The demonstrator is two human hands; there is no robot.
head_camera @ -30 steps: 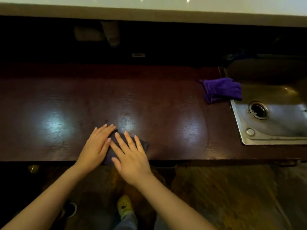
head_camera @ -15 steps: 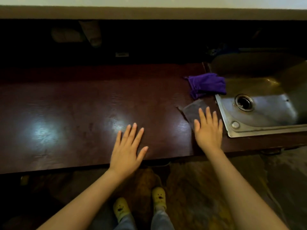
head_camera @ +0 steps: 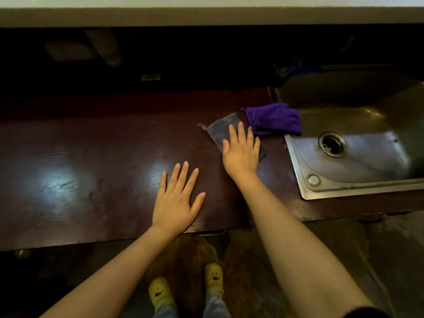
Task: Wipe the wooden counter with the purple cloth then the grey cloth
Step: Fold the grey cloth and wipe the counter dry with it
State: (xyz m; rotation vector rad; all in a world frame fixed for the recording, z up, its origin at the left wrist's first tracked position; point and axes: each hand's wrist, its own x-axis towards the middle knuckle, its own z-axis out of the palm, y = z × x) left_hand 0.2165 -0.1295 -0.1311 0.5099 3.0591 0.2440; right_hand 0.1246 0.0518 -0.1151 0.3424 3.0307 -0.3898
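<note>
The dark wooden counter runs across the view. My right hand lies flat on the grey cloth, pressing it onto the counter just left of the sink. The purple cloth lies crumpled beside it, touching the sink's rim, with nothing holding it. My left hand rests palm down on the bare wood near the front edge, fingers spread, holding nothing.
A steel sink with a round drain is set into the counter at the right. Behind the counter is a dark recess under a pale ledge. The floor and my yellow shoes show below the front edge.
My right hand has slid the grey cloth from the front middle of the counter to the right and then farther back, up to the purple cloth. My left hand came off the cloth.
</note>
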